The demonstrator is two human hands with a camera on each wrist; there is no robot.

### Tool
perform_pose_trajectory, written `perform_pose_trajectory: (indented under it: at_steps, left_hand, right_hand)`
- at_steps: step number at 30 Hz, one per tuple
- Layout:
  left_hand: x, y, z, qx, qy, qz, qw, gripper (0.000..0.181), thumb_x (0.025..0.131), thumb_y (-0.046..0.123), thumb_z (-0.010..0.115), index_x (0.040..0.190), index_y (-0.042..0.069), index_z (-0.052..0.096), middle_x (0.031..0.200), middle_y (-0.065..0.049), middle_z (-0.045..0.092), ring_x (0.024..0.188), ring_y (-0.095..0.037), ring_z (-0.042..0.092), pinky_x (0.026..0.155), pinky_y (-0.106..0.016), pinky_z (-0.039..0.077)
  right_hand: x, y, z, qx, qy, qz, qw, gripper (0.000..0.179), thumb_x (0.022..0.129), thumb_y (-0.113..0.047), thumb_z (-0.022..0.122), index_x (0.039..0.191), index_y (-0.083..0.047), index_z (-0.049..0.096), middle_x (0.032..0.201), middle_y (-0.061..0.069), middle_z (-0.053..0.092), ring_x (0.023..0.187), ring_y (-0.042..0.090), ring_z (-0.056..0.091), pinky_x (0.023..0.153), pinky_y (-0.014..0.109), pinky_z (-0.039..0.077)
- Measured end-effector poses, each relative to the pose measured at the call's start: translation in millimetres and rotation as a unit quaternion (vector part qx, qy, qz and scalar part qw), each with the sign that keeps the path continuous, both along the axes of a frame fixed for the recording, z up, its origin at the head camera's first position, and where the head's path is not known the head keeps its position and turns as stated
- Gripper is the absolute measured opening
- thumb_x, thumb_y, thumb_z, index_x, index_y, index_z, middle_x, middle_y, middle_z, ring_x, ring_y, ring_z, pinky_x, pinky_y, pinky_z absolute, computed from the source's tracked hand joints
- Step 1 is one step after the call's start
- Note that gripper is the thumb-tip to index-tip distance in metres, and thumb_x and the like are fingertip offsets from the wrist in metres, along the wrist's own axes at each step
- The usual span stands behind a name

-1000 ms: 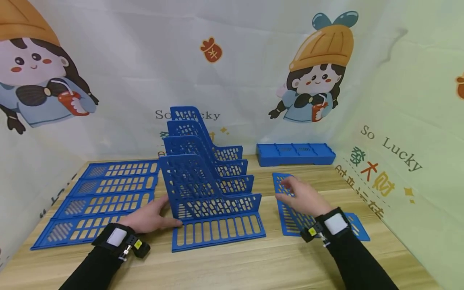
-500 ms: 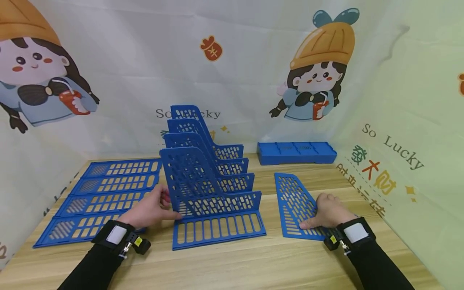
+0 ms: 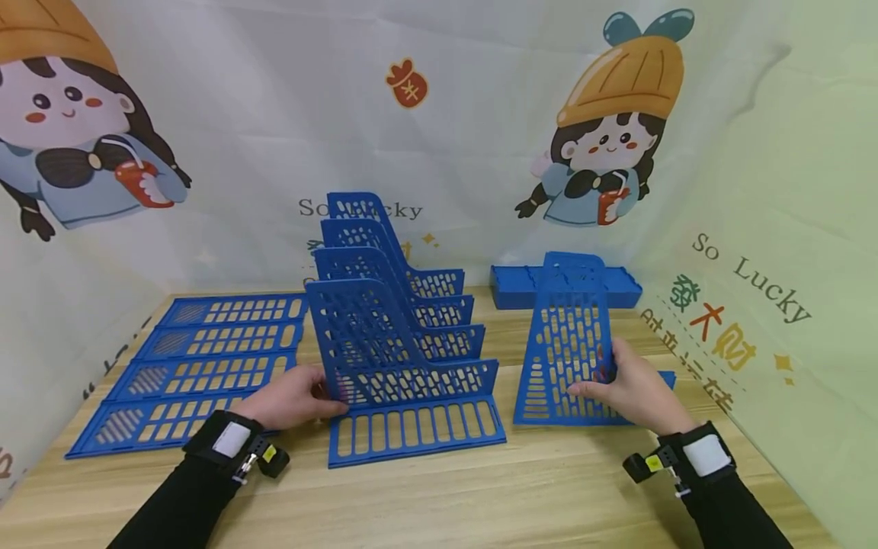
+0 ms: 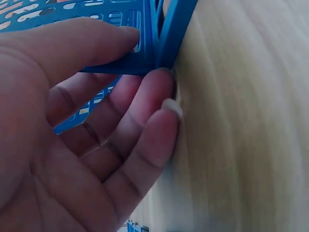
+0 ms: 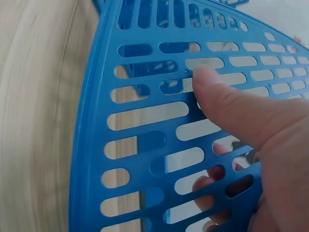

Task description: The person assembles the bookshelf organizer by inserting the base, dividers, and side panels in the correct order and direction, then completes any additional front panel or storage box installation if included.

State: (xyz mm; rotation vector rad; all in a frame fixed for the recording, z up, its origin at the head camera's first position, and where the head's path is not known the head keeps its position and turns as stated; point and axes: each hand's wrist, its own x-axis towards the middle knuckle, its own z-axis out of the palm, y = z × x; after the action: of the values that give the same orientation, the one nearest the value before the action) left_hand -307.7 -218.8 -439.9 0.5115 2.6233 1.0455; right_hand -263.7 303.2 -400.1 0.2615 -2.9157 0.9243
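Observation:
In the head view a blue desktop file rack stands mid-table, its perforated dividers upright in a row and a slotted base strip in front. My left hand holds the rack's lower left corner. Up close in the left wrist view, the thumb lies on the perforated panel and the fingers curl behind its edge. To the right, my right hand grips a loose blue perforated divider, raised and leaning, by its right side. Through the slots in the right wrist view, fingertips show behind the divider.
Several flat slotted blue panels lie side by side at the left. A long blue piece with compartments sits at the back right, partly behind the raised divider. Another blue piece shows behind my right hand. A printed cloth hangs behind the table.
My right hand has reached down to the flat divider, taken hold of its right side and tilted it up off the table. The left hand has stayed at the rack's corner.

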Motion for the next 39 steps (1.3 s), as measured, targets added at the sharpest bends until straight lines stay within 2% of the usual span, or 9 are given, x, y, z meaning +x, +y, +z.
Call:
perform_pose_trajectory:
  at_steps: [6,17,21,24,30,31,34,37,39]
  left_hand:
    - [1.6,0.7,1.9,-0.007,-0.001,0.006,1.0000,0.026,0.101,0.021,0.081,0.122,0.007,0.079,0.098,-0.002,0.078,0.081,-0.018,0.064,0.068,-0.031,0.053]
    - [2.5,1.8,-0.2,-0.005,-0.011,0.012,0.9999,0.023,0.101,0.022,0.081,0.119,0.007,0.079,0.095,-0.002,0.077,0.079,-0.018,0.065,0.068,-0.032,0.054]
    - [2.0,1.1,-0.5,-0.007,-0.010,0.010,0.9999,0.022,0.102,0.021,0.080,0.119,0.007,0.079,0.096,-0.002,0.078,0.079,-0.017,0.065,0.068,-0.032,0.054]
    - [2.8,0.8,0.7,-0.006,-0.006,0.004,1.0000,0.023,0.102,0.020,0.080,0.120,0.006,0.079,0.097,-0.002,0.078,0.079,-0.017,0.065,0.068,-0.033,0.054]
    - [9.5,3.2,4.4,0.003,-0.014,0.017,0.9998,0.032,0.103,0.021,0.079,0.129,0.003,0.072,0.093,-0.003,0.077,0.074,-0.018,0.066,0.065,-0.034,0.054]
    - [12.4,2.9,5.6,-0.003,-0.023,0.026,0.9994,0.031,0.104,0.023,0.078,0.126,0.003,0.071,0.090,-0.003,0.075,0.071,-0.018,0.065,0.063,-0.033,0.053]
    - [24.3,4.0,9.5,-0.045,-0.065,0.044,0.9959,0.026,0.106,0.032,0.075,0.106,0.006,0.072,0.072,-0.002,0.069,0.056,-0.017,0.062,0.054,-0.029,0.048]
    - [35.7,8.7,14.6,-0.112,-0.106,0.037,0.9874,0.044,0.109,0.039,0.069,0.076,0.011,0.066,0.057,-0.001,0.060,0.042,-0.012,0.056,0.045,-0.022,0.042]
    - [38.8,14.8,16.8,-0.137,-0.115,0.024,0.9837,0.051,0.111,0.038,0.066,0.068,0.011,0.065,0.052,0.000,0.058,0.037,-0.009,0.053,0.042,-0.020,0.040]
  right_hand:
    - [3.8,-13.1,-1.0,0.005,0.007,0.032,0.9994,0.057,0.092,-0.035,0.091,0.109,-0.006,0.045,0.082,0.002,0.049,0.068,0.017,0.047,0.055,0.026,0.036]
    - [4.7,-16.4,-9.8,0.005,0.022,0.033,0.9992,0.056,0.092,-0.034,0.091,0.106,-0.006,0.045,0.082,0.002,0.049,0.068,0.017,0.048,0.056,0.026,0.035]
    - [3.8,-16.6,-10.7,0.014,0.040,0.051,0.9978,0.053,0.093,-0.032,0.090,0.105,-0.008,0.045,0.082,0.000,0.050,0.068,0.013,0.047,0.057,0.025,0.036]
    - [5.1,-13.8,-9.6,0.022,0.057,0.086,0.9945,0.045,0.096,-0.027,0.088,0.115,-0.008,0.052,0.084,-0.004,0.057,0.070,0.008,0.051,0.059,0.024,0.040]
    - [13.8,-0.3,-0.2,0.056,0.046,0.134,0.9884,0.014,0.104,-0.020,0.078,0.112,-0.015,0.067,0.101,-0.006,0.074,0.088,0.005,0.067,0.073,0.026,0.056]
    - [14.8,1.6,1.2,0.057,0.037,0.139,0.9880,0.009,0.105,-0.019,0.076,0.107,-0.015,0.068,0.103,-0.005,0.076,0.089,0.005,0.068,0.074,0.026,0.058]
    - [16.1,4.2,4.4,0.060,0.013,0.149,0.9869,0.007,0.106,-0.019,0.074,0.111,-0.014,0.076,0.110,-0.001,0.083,0.089,0.002,0.070,0.074,0.024,0.059]
    - [16.6,4.3,7.8,0.066,0.000,0.158,0.9853,0.010,0.107,-0.020,0.073,0.110,-0.013,0.079,0.107,-0.001,0.084,0.082,-0.002,0.064,0.067,0.023,0.055]
    - [16.5,3.3,9.5,0.071,-0.003,0.161,0.9843,0.011,0.107,-0.022,0.073,0.109,-0.014,0.081,0.104,-0.003,0.084,0.079,-0.003,0.061,0.065,0.022,0.052]
